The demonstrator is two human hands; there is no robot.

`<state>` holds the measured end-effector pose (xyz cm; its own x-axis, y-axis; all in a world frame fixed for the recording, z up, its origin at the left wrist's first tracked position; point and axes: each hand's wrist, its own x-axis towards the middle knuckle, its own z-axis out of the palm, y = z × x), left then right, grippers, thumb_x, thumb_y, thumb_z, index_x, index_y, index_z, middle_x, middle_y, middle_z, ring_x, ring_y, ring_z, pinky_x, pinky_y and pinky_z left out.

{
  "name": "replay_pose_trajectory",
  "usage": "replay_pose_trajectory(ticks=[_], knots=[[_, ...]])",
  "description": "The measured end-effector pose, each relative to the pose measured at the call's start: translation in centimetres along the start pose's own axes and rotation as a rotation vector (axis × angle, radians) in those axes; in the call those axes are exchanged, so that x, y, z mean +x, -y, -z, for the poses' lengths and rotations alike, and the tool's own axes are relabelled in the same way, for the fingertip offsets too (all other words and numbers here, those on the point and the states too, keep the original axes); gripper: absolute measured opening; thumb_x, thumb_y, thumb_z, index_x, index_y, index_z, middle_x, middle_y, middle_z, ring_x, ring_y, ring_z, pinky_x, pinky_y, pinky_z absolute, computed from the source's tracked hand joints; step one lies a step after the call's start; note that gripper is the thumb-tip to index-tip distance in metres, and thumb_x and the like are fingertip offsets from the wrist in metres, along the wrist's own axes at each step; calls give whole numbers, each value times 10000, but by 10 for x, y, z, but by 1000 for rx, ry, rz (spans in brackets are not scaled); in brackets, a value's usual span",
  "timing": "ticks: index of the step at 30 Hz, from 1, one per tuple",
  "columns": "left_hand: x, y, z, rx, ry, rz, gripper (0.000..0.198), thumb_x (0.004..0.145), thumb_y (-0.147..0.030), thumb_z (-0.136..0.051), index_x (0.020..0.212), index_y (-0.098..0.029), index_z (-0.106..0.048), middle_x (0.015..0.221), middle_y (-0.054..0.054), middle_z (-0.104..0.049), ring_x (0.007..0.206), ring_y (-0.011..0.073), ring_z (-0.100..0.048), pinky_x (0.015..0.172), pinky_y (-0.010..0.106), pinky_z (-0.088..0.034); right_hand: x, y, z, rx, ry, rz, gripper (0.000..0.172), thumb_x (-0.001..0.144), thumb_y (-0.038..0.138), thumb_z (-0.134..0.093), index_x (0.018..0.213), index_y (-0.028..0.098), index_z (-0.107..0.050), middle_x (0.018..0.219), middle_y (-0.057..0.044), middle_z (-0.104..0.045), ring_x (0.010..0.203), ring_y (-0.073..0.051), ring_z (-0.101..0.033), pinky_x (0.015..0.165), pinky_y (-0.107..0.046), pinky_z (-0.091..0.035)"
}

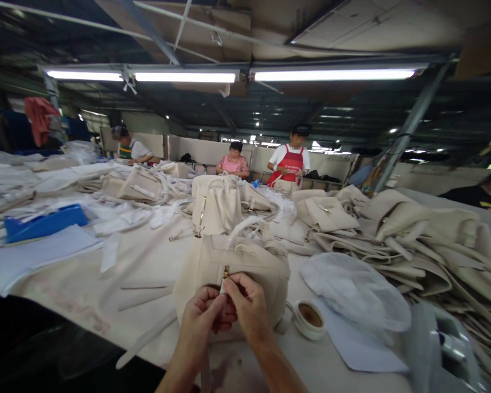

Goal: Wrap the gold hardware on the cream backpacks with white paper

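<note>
A cream handbag stands upright on the table in front of me, its handle wrapped in white. On its front hangs a small gold-coloured clasp with a pale strap end below it. My left hand pinches that strap end from the left, fingers curled. From the right, my right hand closes thumb and fingertips on the same piece, just under the clasp. The fingers partly hide what lies between them.
Right of the bag sit a round tub with brown contents and a clear plastic bag. Cream pieces are piled at the right. Another cream bag stands behind. A blue tape dispenser is at left. Several people work across the table.
</note>
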<state>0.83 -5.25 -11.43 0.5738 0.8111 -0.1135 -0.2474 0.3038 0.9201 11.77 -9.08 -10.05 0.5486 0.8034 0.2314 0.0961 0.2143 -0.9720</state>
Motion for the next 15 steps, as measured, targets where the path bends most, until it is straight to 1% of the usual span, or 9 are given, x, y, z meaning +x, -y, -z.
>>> replay_pose_trajectory(ticks=[4, 6, 9, 12, 14, 15], knots=[[1, -7, 5, 25, 17, 100, 573, 612, -673, -775, 826, -147, -697, 743, 71, -722, 667, 194, -675, 583, 257, -526, 0, -3, -1, 35, 41, -35, 310, 816, 468, -622, 709, 177, -624, 580, 39, -490, 537, -107, -424, 478, -208, -396], [1, -12, 4, 70, 23, 95, 595, 589, -688, -776, 819, -141, -735, 736, 73, -721, 706, 209, -684, 595, 254, -529, 0, -5, -2, 48, 45, -31, 301, 819, 463, -621, 716, 181, -625, 579, 40, -492, 533, -107, -429, 477, -209, -398], [0, -16, 1, 130, 15, 44, 575, 559, -674, -801, 779, -144, -763, 695, 59, -712, 706, 199, -681, 596, 227, -522, -1, -4, -3, 13, -6, 32, 261, 826, 415, -616, 712, 181, -638, 585, 40, -501, 555, -105, -428, 508, -205, -389], [5, -8, 6, 146, -36, 52, 602, 466, -681, -836, 764, -162, -778, 676, 50, -720, 657, 208, -678, 578, 248, -543, -4, 3, -7, -15, -75, 94, 207, 818, 340, -602, 704, 182, -673, 599, 32, -548, 586, -109, -463, 551, -209, -391], [16, 1, 16, 166, -77, 62, 627, 406, -682, -852, 774, -179, -786, 705, 57, -740, 657, 248, -693, 574, 295, -574, -5, 7, -9, -19, -110, 104, 170, 786, 291, -612, 695, 186, -710, 590, 29, -575, 577, -110, -485, 549, -211, -388], [23, 6, 22, 192, -97, 52, 660, 349, -691, -858, 769, -187, -789, 729, 63, -751, 667, 281, -706, 582, 333, -596, -4, 8, -11, -12, -124, 99, 155, 770, 273, -618, 698, 193, -730, 586, 29, -588, 568, -111, -493, 544, -211, -388]])
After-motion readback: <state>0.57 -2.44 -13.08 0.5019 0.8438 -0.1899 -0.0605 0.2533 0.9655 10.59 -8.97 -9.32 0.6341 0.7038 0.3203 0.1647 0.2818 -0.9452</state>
